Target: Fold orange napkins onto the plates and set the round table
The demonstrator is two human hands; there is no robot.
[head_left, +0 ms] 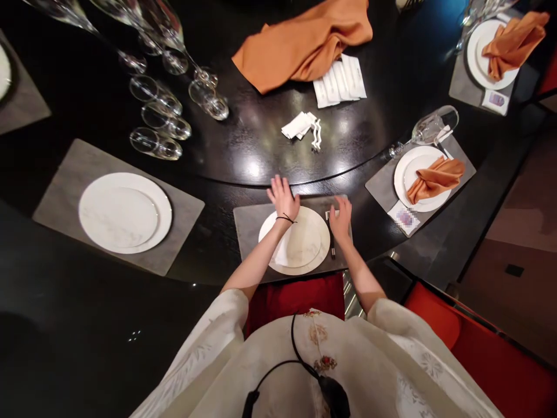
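Note:
My left hand (pixel 284 198) reaches past the far rim of a white plate (pixel 319 241), fingers spread at the edge of the dark round turntable (pixel 256 145). A thin black cord circles its wrist. My right hand (pixel 342 220) is beside the plate, thumb and bent fingers apart, at the dark chopsticks (pixel 333 248) and a small pale rest (pixel 328 215). Whether the thumb presses on them I cannot tell. A smaller plate lies on the large one, with a white folded piece (pixel 281 251) partly behind my left forearm. Under all this is a grey placemat (pixel 248 223).
Orange cloth (pixel 300 46), white packets (pixel 339 84), folded white pieces (pixel 298 124) and white rests (pixel 317 134) lie on the turntable. Several glasses (pixel 156 142) stand left. Neighbouring settings have plates (pixel 126 180) and orange napkins (pixel 437 179). A red chair (pixel 296 296) is before me.

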